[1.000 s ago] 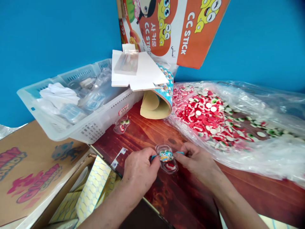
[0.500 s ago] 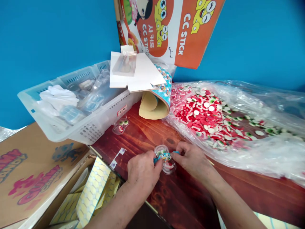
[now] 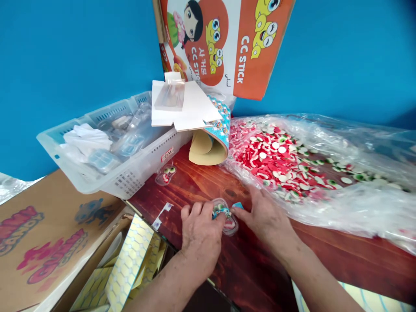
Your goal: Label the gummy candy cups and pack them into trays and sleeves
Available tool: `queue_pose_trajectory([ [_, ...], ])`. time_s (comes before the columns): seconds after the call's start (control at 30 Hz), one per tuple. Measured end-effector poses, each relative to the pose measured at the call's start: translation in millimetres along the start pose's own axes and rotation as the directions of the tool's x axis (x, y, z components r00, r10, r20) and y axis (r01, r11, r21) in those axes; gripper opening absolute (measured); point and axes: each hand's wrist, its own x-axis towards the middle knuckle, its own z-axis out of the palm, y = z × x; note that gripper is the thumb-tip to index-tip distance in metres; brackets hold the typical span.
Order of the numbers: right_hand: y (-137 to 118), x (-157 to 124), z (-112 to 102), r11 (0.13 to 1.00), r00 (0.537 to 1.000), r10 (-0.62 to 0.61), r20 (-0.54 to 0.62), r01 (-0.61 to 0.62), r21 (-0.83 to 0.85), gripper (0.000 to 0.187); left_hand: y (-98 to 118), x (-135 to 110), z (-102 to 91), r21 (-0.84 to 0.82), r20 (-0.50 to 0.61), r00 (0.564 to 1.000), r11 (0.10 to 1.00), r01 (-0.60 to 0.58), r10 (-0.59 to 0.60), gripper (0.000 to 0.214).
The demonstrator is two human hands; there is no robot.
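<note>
A small clear plastic capsule (image 3: 228,221) with red and white candy inside lies on the red-brown wooden table (image 3: 201,182). A colourful sticker label (image 3: 222,210) runs across its top. My left hand (image 3: 200,232) presses the label's left end onto the capsule with thumb and fingers. From the right, my right hand (image 3: 264,216) pinches the blue right end of the label beside the capsule. A second filled capsule (image 3: 165,172) sits farther back on the table, close to the basket.
A white plastic basket (image 3: 130,173) with clear packaging stands at the left, white card on its rim. A curled sticker roll (image 3: 212,138) lies behind. A big clear bag of red-white-green candies (image 3: 286,160) fills the right. Cardboard boxes (image 3: 48,234) are at the lower left, an orange carton (image 3: 224,43) behind.
The label, held stretched above the capsule earlier, now lies pressed down on it. Both hands have moved lower onto the capsule; the camera view shifted slightly.
</note>
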Motion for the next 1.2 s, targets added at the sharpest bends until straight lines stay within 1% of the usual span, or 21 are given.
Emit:
queue_pose_trajectory([
  [0.07, -10, 0, -6, 0.989, 0.986, -0.110, -0.128, 0.096, -0.111, 0.048, -1, -1, 1.0, 0.000, -0.009, 1.000, 1.000, 0.006, -0.005, 0.018],
  [0.1, -15, 1, -7, 0.975, 0.976, -0.191, -0.106, 0.177, -0.131, 0.044, -1, -2, 0.7, 0.005, -0.016, 1.000, 1.000, 0.009, -0.009, 0.018],
  [0.2, -22, 7, -6, 0.933, 0.925, -0.352, 0.145, 0.358, -0.018, 0.017, 0, -2, -2.2, -0.001, -0.018, 0.999, 0.999, 0.042, -0.042, 0.018],
  [0.27, -19, 9, -3, 0.940, 0.920, -0.335, 0.204, 0.314, 0.131, 0.006, 0, -2, -4.7, -0.040, -0.003, 0.994, 0.993, 0.109, -0.109, 0.015],
  [0.33, -10, 3, 0, 0.915, 0.938, -0.282, 0.201, 0.201, 0.349, 0.006, 0, -3, -7.0, -0.106, 0.032, 0.983, 0.977, 0.185, -0.182, 0.023],
  [0.37, -5, -2, 0, 0.863, 0.946, -0.253, 0.201, 0.127, 0.488, 0.007, 0, -4, -8.3, -0.152, 0.042, 0.975, 0.963, 0.221, -0.218, 0.029],
  [0.43, 2, -19, -3, 0.644, 0.962, -0.180, 0.203, -0.041, 0.764, 0.011, 3, -8, -11.6, -0.314, 0.038, 0.955, 0.904, 0.289, -0.293, 0.038],
  [0.5, 5, -40, -10, 0.347, 0.978, -0.089, 0.186, -0.145, 0.927, 0.025, 10, -14, -16.0, -0.593, 0.110, 0.935, 0.733, 0.333, -0.336, 0.044],
  [0.57, 3, -62, -20, 0.141, 0.986, 0.001, 0.164, -0.163, 0.977, 0.037, 22, -21, -20.9, -0.843, 0.310, 0.924, 0.384, 0.376, -0.225, 0.043],
  [0.63, 0, -81, -29, 0.063, 0.990, 0.071, 0.125, -0.130, 0.990, 0.040, 37, -27, -25.4, -0.897, 0.439, 0.896, 0.028, 0.441, -0.068, 0.036],
  [0.7, -2, -97, -37, 0.047, 0.990, 0.113, 0.086, -0.092, 0.995, 0.040, 52, -32, -28.9, -0.881, 0.457, 0.888, -0.168, 0.442, -0.058, 0.032],
  [0.77, 0, -108, -43, 0.056, 0.992, 0.117, 0.051, -0.058, 0.997, 0.040, 66, -38, -31.9, -0.882, 0.437, 0.893, -0.249, 0.401, -0.108, 0.028],
  [0.83, 5, -118, -48, 0.075, 0.995, 0.099, 0.020, -0.028, 0.997, 0.039, 77, -43, -34.5, -0.873, 0.433, 0.896, -0.293, 0.390, -0.096, 0.025],
  [0.93, 17, -130, -58, 0.151, 0.997, 0.072, -0.027, 0.016, 0.988, 0.036, 87, -50, -36.8, -0.877, 0.415, 0.906, -0.302, 0.374, -0.082, 0.022],
  [0.97, 22, -135, -62, 0.225, 0.992, 0.096, -0.081, 0.058, 0.973, 0.037, 88, -52, -36.9, -0.888, 0.398, 0.913, -0.290, 0.358, -0.091, 0.021],
  [1.0, 27, -141, -67, 0.343, 0.971, 0.157, -0.181, 0.118, 0.932, 0.036, 89, -53, -36.6, -0.901, 0.377, 0.920, -0.273, 0.337, -0.110, 0.021],
  [1.03, 32, -148, -72, 0.502, 0.918, 0.232, -0.321, 0.170, 0.848, 0.033, 89, -54, -36.0, -0.915, 0.354, 0.925, -0.253, 0.313, -0.136, 0.021],
  [1.1, 39, -163, -79, 0.802, 0.735, 0.280, -0.617, 0.174, 0.571, 0.021, 90, -56, -34.7, -0.943, 0.303, 0.933, -0.198, 0.266, -0.193, 0.023],
  [1.13, 40, -170, -80, 0.886, 0.677, 0.225, -0.701, 0.157, 0.437, 0.015, 91, -57, -34.2, -0.956, 0.274, 0.938, -0.167, 0.241, -0.214, 0.024],
  [1.17, 39, -177, -78, 0.924, 0.671, 0.151, -0.726, 0.164, 0.345, 0.014, 92, -58, -33.9, -0.965, 0.249, 0.943, -0.138, 0.222, -0.222, 0.025],
  [1.2, 36, -183, -74, 0.931, 0.702, 0.084, -0.707, 0.199, 0.308, 0.015, 95, -60, -33.9, -0.971, 0.231, 0.948, -0.117, 0.210, -0.220, 0.024],
])
